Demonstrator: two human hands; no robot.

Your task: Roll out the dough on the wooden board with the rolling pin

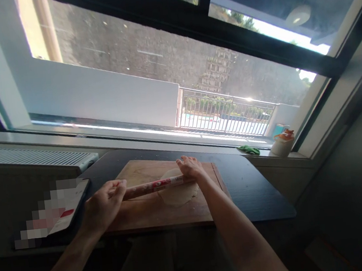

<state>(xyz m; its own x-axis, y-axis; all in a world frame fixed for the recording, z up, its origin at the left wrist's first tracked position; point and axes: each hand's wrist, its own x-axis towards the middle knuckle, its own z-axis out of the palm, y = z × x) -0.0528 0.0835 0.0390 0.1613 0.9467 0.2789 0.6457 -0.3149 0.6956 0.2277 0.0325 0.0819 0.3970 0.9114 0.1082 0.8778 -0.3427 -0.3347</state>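
1. One radiator [37, 155] is at the left of my view, under a wide window [146, 48] with a railing [226, 109] outside. A dark table [254, 188] stands below the sill [39, 139]; the wall [357, 147] at the right is in shadow.
2. On the table I have a wooden board [150, 214], with bare tabletop to its right.
3. The one container I can make out is a white pot [282, 147], upright at the sill's right end. Something orange-brown shows at its top; I can't tell what it is.
4. At the table's left edge lies a screen [68, 212], largely masked by blur blocks.
5. Next, the left hand [102, 202] is closed around the left end of the pin [150, 188].
6. The pin lies slantwise over the board, crossing the flat dough [181, 196], which shows on both sides of it.
7. The right hand [192, 168] lies over the pin's right end and hides it; I can't tell whether the fingers curl round. Its forearm blocks my view of part of the board.
8. Farther right, a green cloth [250, 150] lies crumpled near the pot.
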